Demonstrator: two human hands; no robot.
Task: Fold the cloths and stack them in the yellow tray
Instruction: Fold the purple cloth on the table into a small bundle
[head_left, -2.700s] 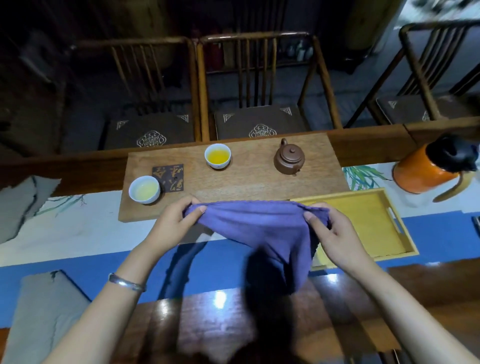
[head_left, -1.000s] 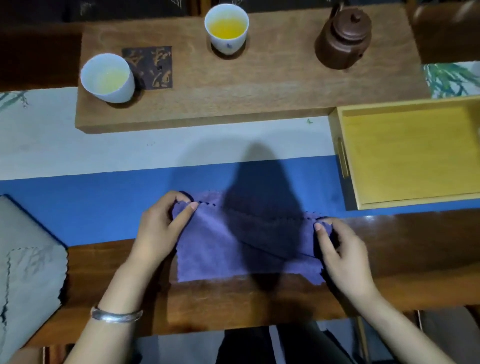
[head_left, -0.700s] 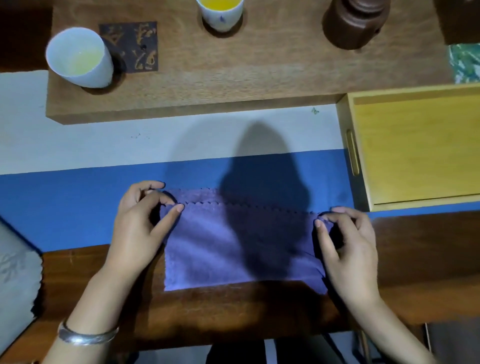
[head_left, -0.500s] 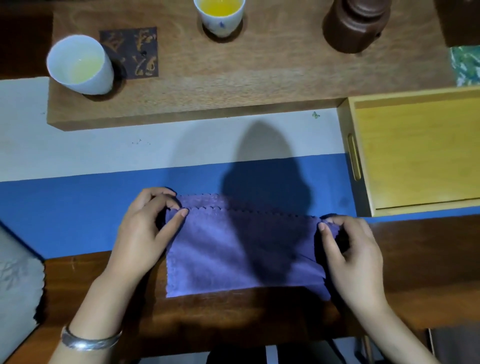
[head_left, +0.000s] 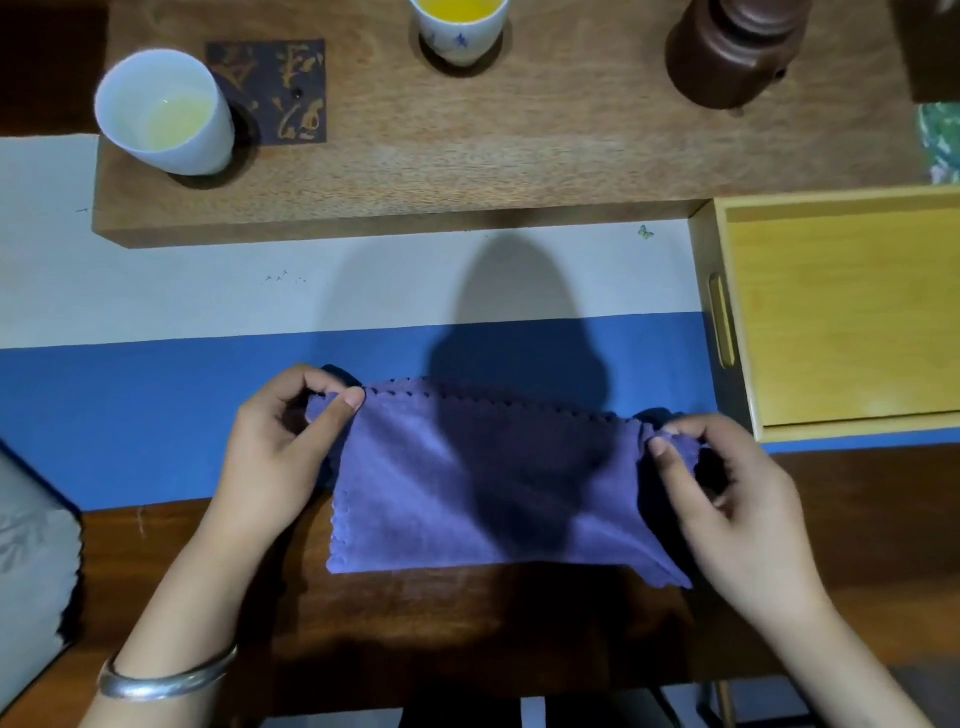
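A purple cloth (head_left: 467, 483) with scalloped edges lies folded in half across the blue runner and the dark wooden table edge. My left hand (head_left: 280, 452) pinches its far left corner between thumb and fingers. My right hand (head_left: 727, 499) pinches the far right corner, which is bunched and slightly lifted. The yellow tray (head_left: 852, 317) sits to the right of the cloth, close to my right hand, with nothing in it that I can see.
A grey cloth (head_left: 31, 571) lies at the left edge. Behind the runner, a wooden board (head_left: 519, 156) carries two white cups of tea (head_left: 166, 111) (head_left: 460, 23), a dark coaster (head_left: 270, 93) and a brown teapot (head_left: 737, 47).
The cloth came down from the air onto the table, folded in half. Both hands have stayed at its far corners, and the right corner is now lifted a little.
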